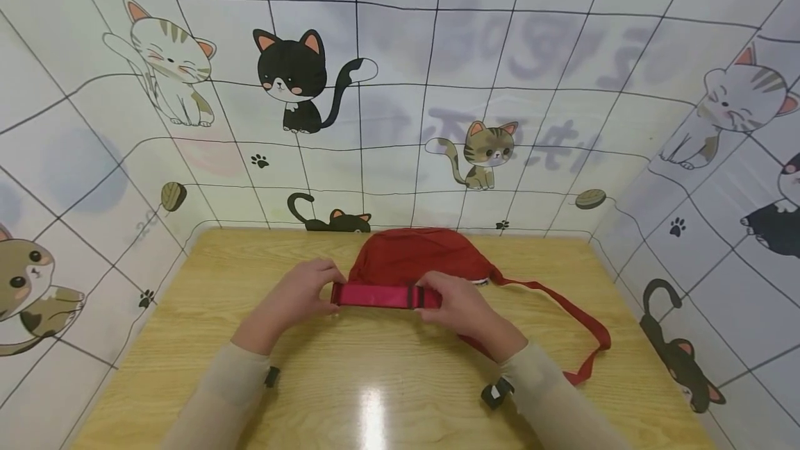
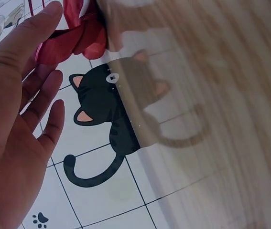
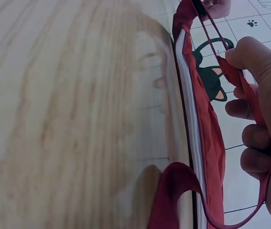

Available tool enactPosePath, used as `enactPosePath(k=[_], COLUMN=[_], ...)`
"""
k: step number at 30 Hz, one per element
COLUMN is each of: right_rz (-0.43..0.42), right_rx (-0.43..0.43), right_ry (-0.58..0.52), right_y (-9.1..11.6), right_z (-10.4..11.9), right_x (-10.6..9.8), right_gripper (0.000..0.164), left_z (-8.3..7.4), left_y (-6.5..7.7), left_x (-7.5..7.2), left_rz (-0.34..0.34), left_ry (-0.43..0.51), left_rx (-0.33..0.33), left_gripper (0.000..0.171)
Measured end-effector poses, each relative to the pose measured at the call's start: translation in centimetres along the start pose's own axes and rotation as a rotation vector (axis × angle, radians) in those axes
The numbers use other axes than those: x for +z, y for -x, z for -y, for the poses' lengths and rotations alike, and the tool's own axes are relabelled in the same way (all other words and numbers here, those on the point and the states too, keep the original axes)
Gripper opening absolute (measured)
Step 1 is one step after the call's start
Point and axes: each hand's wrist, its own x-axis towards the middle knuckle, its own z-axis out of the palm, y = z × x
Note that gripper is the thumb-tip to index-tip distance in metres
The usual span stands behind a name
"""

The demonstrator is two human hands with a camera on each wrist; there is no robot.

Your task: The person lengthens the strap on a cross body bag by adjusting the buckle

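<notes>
A red waist bag [image 1: 419, 252] lies at the back of the table, its white zipper [image 3: 192, 95] showing in the right wrist view. In front of it, a doubled length of red strap [image 1: 375, 296] is stretched between both hands. My left hand [image 1: 306, 292] pinches the strap's left end between thumb and fingers. On the other side, my right hand [image 1: 459, 305] grips the strap close to a dark slider [image 1: 415, 297]. More strap runs from the right hand's curled fingers down past the bag in the right wrist view.
A loose loop of strap [image 1: 590, 325] trails over the right side of the wood-grain table [image 1: 325, 380]. White walls [image 1: 400, 110] printed with cartoon cats stand behind the table and at both sides. Small dark devices [image 1: 496, 393] sit at the wrists.
</notes>
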Motion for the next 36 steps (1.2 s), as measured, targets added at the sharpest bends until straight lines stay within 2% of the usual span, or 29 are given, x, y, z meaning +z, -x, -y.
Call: enactPosePath(k=[7, 14, 19, 23, 31, 36], right_rz=[0.043, 0.119, 0.126, 0.108, 0.116, 0.090], right_rx=[0.024, 0.053, 0.014, -0.016, -0.021, 0.007], right_ry=[0.071, 0.075, 0.138, 0.190, 0.236, 0.155], right_y=[0.1, -0.2, -0.7, -0.9, -0.8, -0.2], right_z=[-0.8, -0.7, -0.1, 0.4, 1.2, 1.7], right_x=[1.1, 2.5, 3.4, 3.7, 3.4, 2.1], right_gripper=[0.041, 0.035, 0.036, 0.040, 0.052, 0.066], left_z=[0.2, 0.4, 1.0, 1.5, 1.9, 2.1], left_y=[-0.5, -0.7, -0.2, 0.3, 0.6, 1.3], left_x=[1.1, 1.4, 1.3, 1.4, 1.6, 1.5], left_rz=[0.062, 0.123, 0.101, 0.080, 0.055, 0.056], left_ry=[-0.062, -0.076, -0.043, -0.034, -0.011, 0.072], left_rx=[0.007, -0.018, -0.044, -0.035, -0.003, -0.026], left_gripper=[0.046, 0.044, 0.046, 0.049, 0.050, 0.053])
